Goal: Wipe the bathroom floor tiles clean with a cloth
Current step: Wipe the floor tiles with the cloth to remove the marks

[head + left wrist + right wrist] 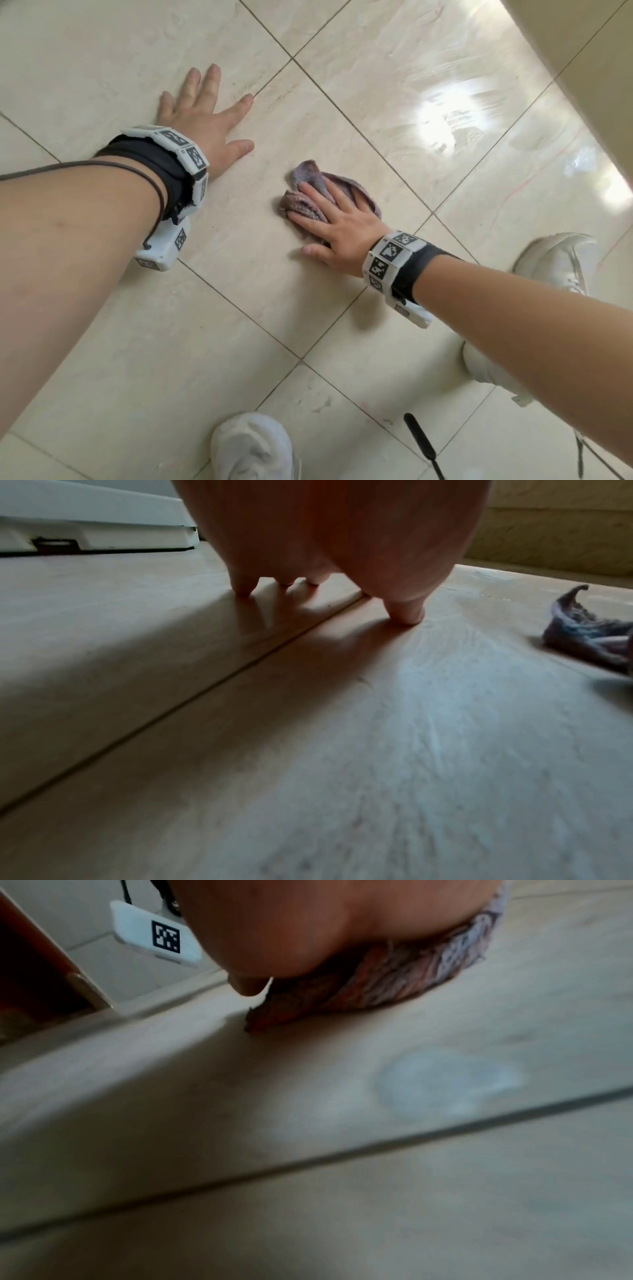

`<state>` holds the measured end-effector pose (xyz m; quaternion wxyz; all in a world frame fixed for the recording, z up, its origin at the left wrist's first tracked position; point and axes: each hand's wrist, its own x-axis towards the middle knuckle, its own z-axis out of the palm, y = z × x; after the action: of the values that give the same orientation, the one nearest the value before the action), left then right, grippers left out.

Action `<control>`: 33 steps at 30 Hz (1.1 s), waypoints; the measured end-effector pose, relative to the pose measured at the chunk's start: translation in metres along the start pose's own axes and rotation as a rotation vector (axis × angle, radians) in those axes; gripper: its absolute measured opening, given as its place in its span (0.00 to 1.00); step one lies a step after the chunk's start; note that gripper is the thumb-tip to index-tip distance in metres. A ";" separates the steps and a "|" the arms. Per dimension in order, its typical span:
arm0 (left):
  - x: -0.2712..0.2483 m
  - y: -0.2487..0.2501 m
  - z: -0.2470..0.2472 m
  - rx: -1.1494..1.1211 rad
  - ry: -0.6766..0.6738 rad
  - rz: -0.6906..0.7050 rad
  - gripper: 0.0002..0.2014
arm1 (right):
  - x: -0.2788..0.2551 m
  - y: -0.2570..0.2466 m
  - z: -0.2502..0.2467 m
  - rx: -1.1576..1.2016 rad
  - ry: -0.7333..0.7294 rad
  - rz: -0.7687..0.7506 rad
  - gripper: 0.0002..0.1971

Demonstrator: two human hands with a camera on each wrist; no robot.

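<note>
A crumpled purple-grey cloth (308,181) lies on the beige floor tiles (260,267) near the middle of the head view. My right hand (329,219) lies flat on the cloth with straight fingers, pressing it down; the right wrist view shows the cloth (394,988) squashed under the palm. My left hand (202,113) rests spread on a tile to the left, apart from the cloth. In the left wrist view its fingertips (407,615) touch the floor beside a grout line, and the cloth (589,631) shows at the right edge.
A wet, shiny patch (445,120) gleams on the tiles at the upper right, next to a beige wall (589,61). My two white shoes (253,445) (555,260) stand at the bottom and right. A white fixture base (95,528) sits ahead of the left hand.
</note>
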<state>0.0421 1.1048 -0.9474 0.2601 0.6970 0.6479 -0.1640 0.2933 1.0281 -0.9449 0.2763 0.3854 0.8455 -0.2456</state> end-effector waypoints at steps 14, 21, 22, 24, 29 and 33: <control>-0.002 0.022 0.009 -0.026 0.018 -0.062 0.31 | -0.004 -0.016 0.018 -0.022 -0.006 -0.075 0.38; -0.001 0.025 0.016 -0.043 0.066 -0.075 0.30 | 0.009 0.009 -0.006 0.109 0.034 0.126 0.35; 0.000 0.026 0.017 -0.045 0.073 -0.081 0.30 | 0.011 0.000 -0.003 0.119 0.032 0.129 0.35; 0.002 0.029 0.017 -0.041 0.083 -0.099 0.30 | 0.007 -0.015 0.007 0.115 0.025 0.100 0.35; 0.015 0.054 0.009 -0.003 0.082 -0.087 0.31 | -0.031 -0.011 0.035 0.139 -0.005 0.128 0.34; 0.030 0.105 0.010 0.041 0.075 0.019 0.33 | -0.055 0.028 0.044 0.227 0.030 0.299 0.34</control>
<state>0.1500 1.1214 -0.9568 0.2228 0.7139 0.6471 -0.1484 0.3575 0.9888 -0.9465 0.2516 0.5390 0.7498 -0.2898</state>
